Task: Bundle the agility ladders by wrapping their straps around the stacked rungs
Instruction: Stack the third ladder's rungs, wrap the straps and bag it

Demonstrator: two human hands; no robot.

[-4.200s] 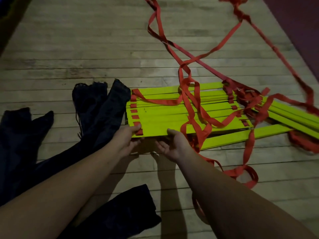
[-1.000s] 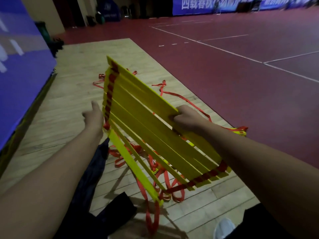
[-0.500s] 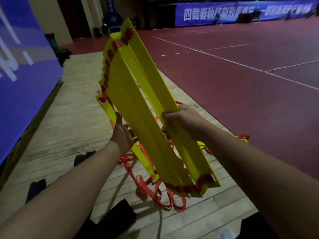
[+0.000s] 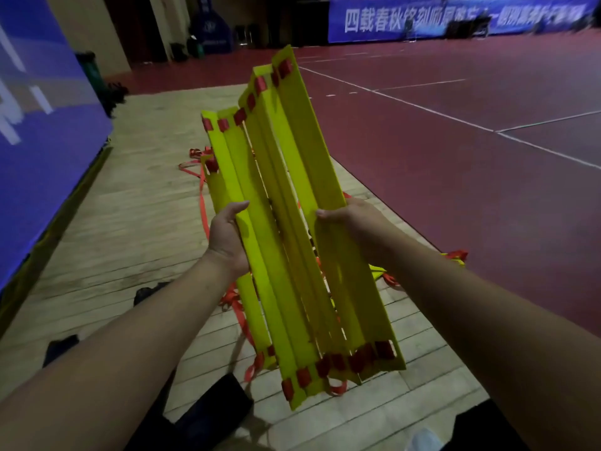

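Fingers of left hand (image 4: pixel 224 237) and right hand (image 4: pixel 357 219) lie hidden behind rungs (image 4: pixel 292 164)

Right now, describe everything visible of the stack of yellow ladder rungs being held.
The stack of flat yellow plastic rungs is held above the wooden plank floor, tilted with its far end higher. The rungs are loosely fanned, not flush. Red webbing straps thread through both ends and hang in loops toward the floor. The left hand grips its left edge, the right hand its right edge, near mid-length.
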